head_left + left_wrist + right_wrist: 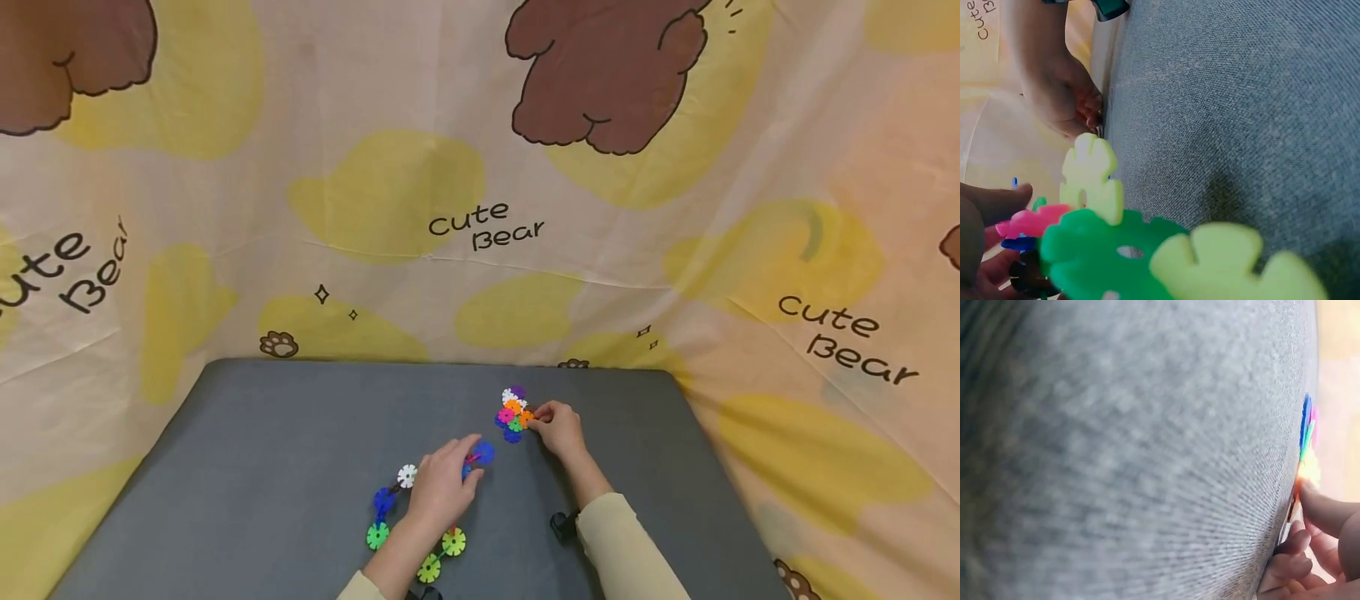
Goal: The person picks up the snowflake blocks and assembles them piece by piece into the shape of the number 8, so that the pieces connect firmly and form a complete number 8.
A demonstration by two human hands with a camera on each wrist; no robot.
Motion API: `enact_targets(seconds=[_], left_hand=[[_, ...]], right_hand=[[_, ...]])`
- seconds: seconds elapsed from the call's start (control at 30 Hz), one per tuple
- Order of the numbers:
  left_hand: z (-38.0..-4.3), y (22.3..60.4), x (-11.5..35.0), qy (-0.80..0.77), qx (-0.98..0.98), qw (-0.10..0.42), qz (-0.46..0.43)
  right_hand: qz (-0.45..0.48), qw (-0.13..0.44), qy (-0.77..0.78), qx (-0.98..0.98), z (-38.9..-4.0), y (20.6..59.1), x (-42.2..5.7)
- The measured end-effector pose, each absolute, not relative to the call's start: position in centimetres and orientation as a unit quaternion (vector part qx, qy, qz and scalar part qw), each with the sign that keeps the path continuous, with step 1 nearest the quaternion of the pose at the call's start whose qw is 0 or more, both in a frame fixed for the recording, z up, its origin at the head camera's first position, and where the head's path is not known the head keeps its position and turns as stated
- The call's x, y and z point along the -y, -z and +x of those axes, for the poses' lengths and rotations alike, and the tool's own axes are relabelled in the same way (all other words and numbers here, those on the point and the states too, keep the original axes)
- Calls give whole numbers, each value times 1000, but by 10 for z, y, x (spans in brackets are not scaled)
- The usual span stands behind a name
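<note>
A chain of linked plastic snowflake discs curves round my left hand (pixel 442 483) on the grey table. White (pixel 407 476), dark blue (pixel 384 500) and green (pixel 377 536) discs lie on its left side. Yellow-green discs (pixel 453 542) are nearer me. Thumb and fingers of that hand stand apart, with a blue disc (pixel 484 452) and a pink disc (pixel 1035 220) by them. At the right edge of a small pile of loose discs, my right hand (pixel 561 429) pinches an orange disc (pixel 527 418); its fingertips partly hide it.
The pile holds several more discs, among them pink (pixel 506 415), white (pixel 508 396) and purple (pixel 518 391) ones. Behind the grey table (pixel 300 433) hangs a bear-print cloth (pixel 360 208), which also runs along both sides. A black wrist device (pixel 562 527) sits at the right sleeve.
</note>
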State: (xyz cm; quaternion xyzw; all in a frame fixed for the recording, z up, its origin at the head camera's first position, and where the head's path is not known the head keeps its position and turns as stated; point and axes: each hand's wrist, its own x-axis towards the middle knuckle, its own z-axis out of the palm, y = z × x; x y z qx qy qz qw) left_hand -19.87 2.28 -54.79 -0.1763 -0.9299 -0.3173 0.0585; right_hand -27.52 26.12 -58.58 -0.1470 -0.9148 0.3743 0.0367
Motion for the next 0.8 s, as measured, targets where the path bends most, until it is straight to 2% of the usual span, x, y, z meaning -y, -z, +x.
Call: enact_targets(seconds=[0.17, 0.43, 0.63, 0.8], left_hand=[[-200, 548, -24, 322, 929, 46, -174], [-200, 548, -24, 325, 929, 60, -165], [-201, 549, -23, 322, 928, 61, -176], [-200, 548, -21, 314, 931, 47, -182]], right_hand=[[-146, 36, -425, 893, -271, 581, -264], [-82, -28, -524, 847, -252, 564, -255], [-70, 10, -544, 836, -239, 560, -248], [-88, 18, -550, 831, -229, 560, -247]])
